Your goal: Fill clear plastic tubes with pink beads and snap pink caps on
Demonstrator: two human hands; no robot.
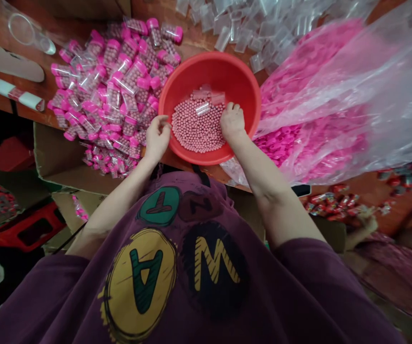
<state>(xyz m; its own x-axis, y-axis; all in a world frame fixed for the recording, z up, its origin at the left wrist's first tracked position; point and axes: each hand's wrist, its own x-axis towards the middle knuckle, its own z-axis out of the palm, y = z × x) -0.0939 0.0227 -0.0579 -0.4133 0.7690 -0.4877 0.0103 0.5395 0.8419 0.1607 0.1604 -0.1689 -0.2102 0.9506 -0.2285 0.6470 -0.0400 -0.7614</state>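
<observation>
Two bare hands work over one red plastic basin (209, 62) on a wooden bench (199, 43). The left hand (157, 138) sits at the basin's near left rim, its fingers (161, 122) curled together; whether they pinch anything is too small to tell. The right hand (232, 123) lies on the right edge of a single heap of hundreds of small pink beads (198, 128) inside the basin, its fingers (232, 109) bent down against the beads, not clearly gripping any.

About three small clear plastic tubes (202, 98) lie on top of the heap, just beyond the right hand. Left of the basin, dozens of clear tubes filled with pink beads and closed with pink caps (120, 86) spread in a loose pile, too many to count exactly. Beyond the basin lie dozens of empty clear tubes (234, 28), and to the right one large clear plastic bag of pink caps (309, 110) touches the basin's rim.

At the bench's far left are one clear plastic cup (25, 29) and one white-ended tube (16, 94). Red-and-silver packets (335, 205) lie at the lower right of the bench. Below the left forearm, a cardboard box flap (59, 162) holds a few more filled tubes. The person's purple shirt (137, 282) shows four round lettered badges.
</observation>
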